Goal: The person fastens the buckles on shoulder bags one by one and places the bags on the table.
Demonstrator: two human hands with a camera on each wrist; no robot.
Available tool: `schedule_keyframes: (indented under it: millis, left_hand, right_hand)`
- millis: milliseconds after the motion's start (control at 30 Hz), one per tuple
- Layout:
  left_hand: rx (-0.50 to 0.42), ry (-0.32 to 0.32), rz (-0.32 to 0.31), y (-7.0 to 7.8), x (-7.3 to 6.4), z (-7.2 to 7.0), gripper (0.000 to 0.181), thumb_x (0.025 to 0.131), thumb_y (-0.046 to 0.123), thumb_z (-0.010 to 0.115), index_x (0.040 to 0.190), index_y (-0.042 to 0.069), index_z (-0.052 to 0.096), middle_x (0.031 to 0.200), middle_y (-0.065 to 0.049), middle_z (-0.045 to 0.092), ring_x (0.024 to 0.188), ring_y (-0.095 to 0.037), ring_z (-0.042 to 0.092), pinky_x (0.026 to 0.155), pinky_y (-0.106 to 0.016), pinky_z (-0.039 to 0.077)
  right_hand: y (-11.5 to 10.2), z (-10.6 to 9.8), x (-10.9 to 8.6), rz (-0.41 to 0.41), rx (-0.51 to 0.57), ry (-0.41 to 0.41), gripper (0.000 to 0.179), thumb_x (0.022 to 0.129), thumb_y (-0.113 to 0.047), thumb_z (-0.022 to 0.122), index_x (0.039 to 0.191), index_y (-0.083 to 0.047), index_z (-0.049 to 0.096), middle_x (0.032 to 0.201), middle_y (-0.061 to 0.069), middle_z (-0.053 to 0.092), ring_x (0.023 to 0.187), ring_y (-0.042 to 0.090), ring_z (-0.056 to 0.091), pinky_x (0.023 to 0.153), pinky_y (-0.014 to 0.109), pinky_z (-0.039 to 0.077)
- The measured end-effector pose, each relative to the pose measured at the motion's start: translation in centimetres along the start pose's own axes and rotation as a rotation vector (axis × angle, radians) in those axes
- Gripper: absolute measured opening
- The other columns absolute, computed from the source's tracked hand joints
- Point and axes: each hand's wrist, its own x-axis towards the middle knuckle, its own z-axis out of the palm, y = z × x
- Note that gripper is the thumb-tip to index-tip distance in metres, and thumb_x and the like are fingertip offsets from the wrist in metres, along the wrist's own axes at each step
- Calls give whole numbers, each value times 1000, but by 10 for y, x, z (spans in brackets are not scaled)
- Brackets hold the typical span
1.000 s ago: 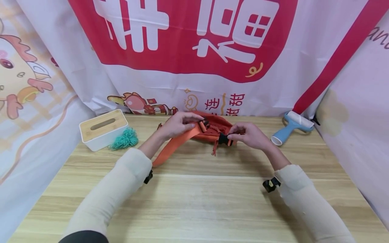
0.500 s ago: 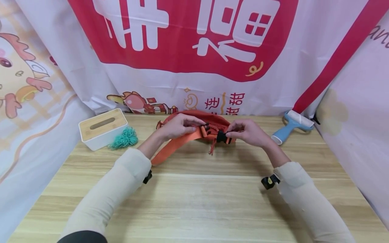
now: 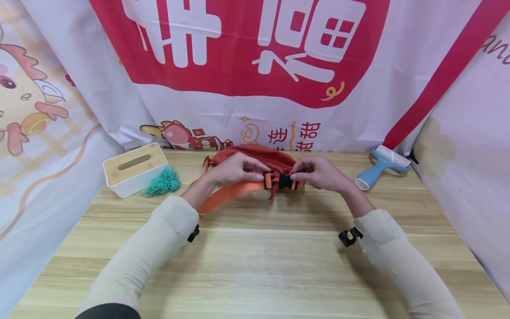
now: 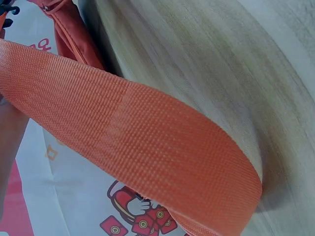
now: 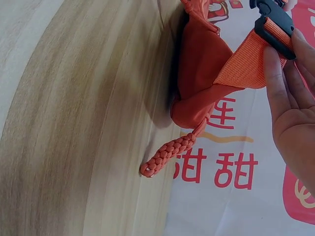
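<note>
A red-orange waist bag (image 3: pixel 259 155) lies at the back of the table, partly hidden behind both hands. My left hand (image 3: pixel 235 170) pinches the pronged buckle half (image 3: pixel 268 180) on a long orange strap (image 3: pixel 227 195). In the left wrist view that strap (image 4: pixel 147 142) fills the middle, and black prongs show at the top left corner. My right hand (image 3: pixel 318 172) pinches the black socket half of the buckle (image 3: pixel 285 180). The right wrist view has this black buckle (image 5: pixel 274 29) between thumb and fingers, its webbing running to the bag (image 5: pixel 202 73). A small gap separates the halves.
A white tissue box (image 3: pixel 137 173) with a wooden lid stands at the back left, a teal yarn bundle (image 3: pixel 162 181) beside it. At the back right lies a blue lint roller (image 3: pixel 380 168). Printed cloth (image 3: pixel 247 110) hangs behind the table. A braided cord (image 5: pixel 170 152) dangles from the bag.
Both hands have brought the buckle halves closer together and slightly lower. The right hand has shifted left with its half, and more of the bag's top shows.
</note>
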Motion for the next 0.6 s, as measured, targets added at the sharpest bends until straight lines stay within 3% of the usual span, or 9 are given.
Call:
schedule_keyframes:
  millis: [267, 600]
  left_hand:
    - [3, -1, -11, 1, 1, 3, 31, 91, 18, 79, 121, 12, 75, 116, -1, 74, 111, -16, 67, 95, -36, 52]
    - [38, -20, 31, 2, 2, 2, 26, 93, 16, 76, 119, 12, 76, 112, 2, 75, 105, -13, 67, 91, -34, 52]
  right_hand:
    - [-1, 1, 4, -9, -4, -5, 13, 95, -20, 75, 98, -8, 73, 88, 6, 72, 73, 22, 59, 59, 30, 47]
    - [-2, 3, 5, -44, 1, -16, 9, 93, -16, 76, 97, -8, 74, 88, 5, 71, 72, 20, 58, 60, 29, 47]
